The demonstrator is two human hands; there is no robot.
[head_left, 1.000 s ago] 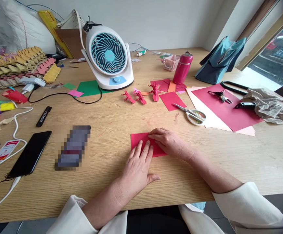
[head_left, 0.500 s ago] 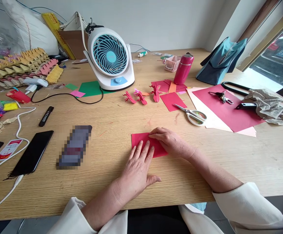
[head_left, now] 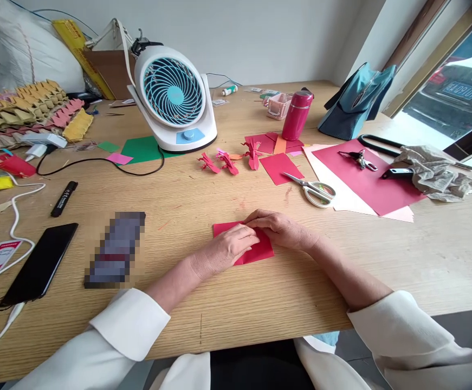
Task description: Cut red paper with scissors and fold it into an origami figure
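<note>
A square of red paper [head_left: 260, 253] lies on the wooden table in front of me, partly covered by both hands. My left hand [head_left: 223, 250] rests over its left and middle part, fingers together and bent, the tips pointing right. My right hand [head_left: 278, 227] is at the paper's upper edge, fingers closed on it, with the fingertips partly hidden near the left hand. Beyond the hands stand several folded red paper figures [head_left: 228, 162]. Another red paper square [head_left: 281, 168] lies behind, with white-handled scissors [head_left: 319, 194] over its corner.
A white fan [head_left: 174, 97] stands at the back, a pink bottle [head_left: 298, 115] and a teal bag [head_left: 355, 103] to its right. Large red sheets [head_left: 366, 179] lie at right. Black phone [head_left: 43, 260], marker [head_left: 64, 199] and white cable [head_left: 16, 216] are at left.
My left hand has gone from lying flat with spread fingers to bent fingers drawn together, turned toward the right hand. My right hand stays at the paper's upper edge. The view has shifted slightly.
</note>
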